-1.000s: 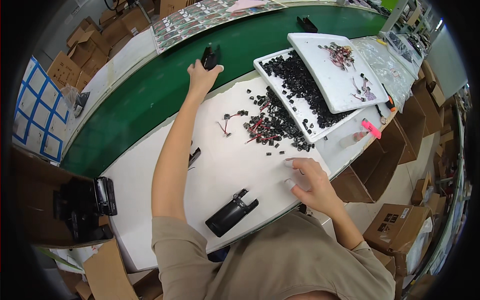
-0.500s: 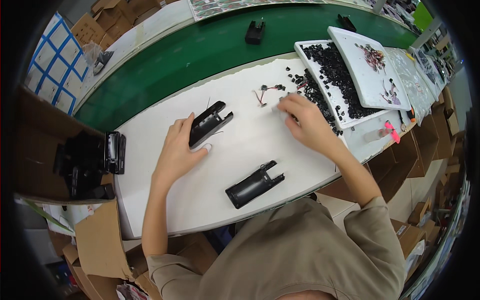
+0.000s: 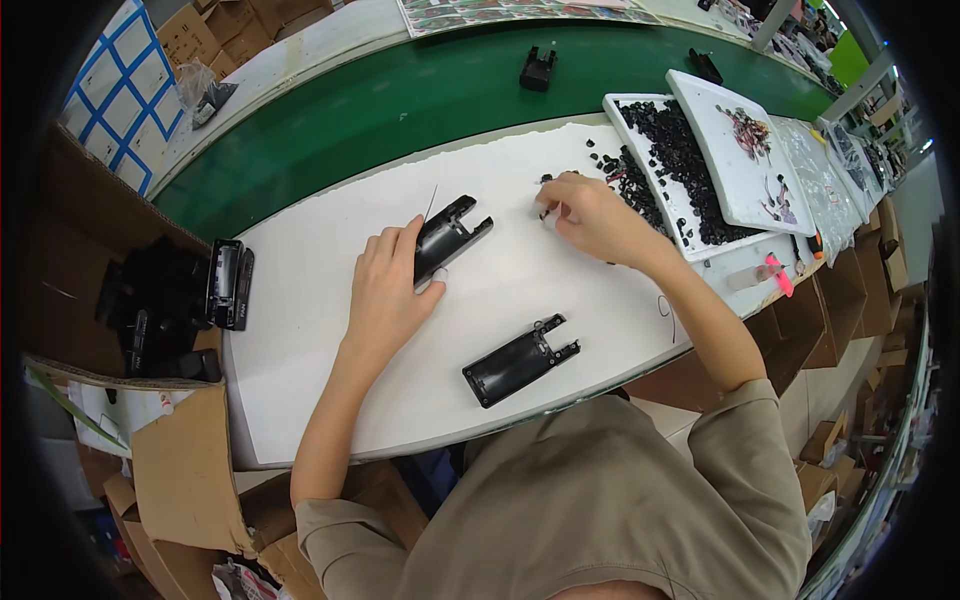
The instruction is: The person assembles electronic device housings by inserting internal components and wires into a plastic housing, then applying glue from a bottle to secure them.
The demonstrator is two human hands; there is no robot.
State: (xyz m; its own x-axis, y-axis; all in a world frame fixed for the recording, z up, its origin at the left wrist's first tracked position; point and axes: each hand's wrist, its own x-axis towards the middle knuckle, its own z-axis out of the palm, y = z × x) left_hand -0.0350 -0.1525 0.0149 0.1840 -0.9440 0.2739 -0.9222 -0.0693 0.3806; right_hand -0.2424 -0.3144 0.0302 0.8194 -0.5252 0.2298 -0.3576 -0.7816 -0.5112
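Note:
My left hand [image 3: 388, 285] is closed around the lower end of a black plastic housing [image 3: 452, 238], which has two prongs at its far end. A thin wire stands up beside that housing. My right hand [image 3: 598, 218] is over the white sheet with its fingertips pinched together. Small dark bits show at the fingertips, but what they hold is mostly hidden. Pale covers sit on my left thumb and on right fingertips. Nearer to me lies a second black housing [image 3: 515, 368], hollow side up, its prongs pointing right.
Small black pieces fill a white foam tray [image 3: 690, 250] and spill beside it. A second foam tray [image 3: 735, 205] with wired parts overlaps it. At left, a cardboard box [image 3: 75, 350] holds black housings. Another housing [image 3: 538, 70] sits on the green belt [image 3: 330, 140]. A pink-topped bottle [image 3: 750, 276] lies at right.
My right hand has moved slightly left and down, over where small wired parts lay. My left hand and its housing have shifted right. The whole view has also shifted a little.

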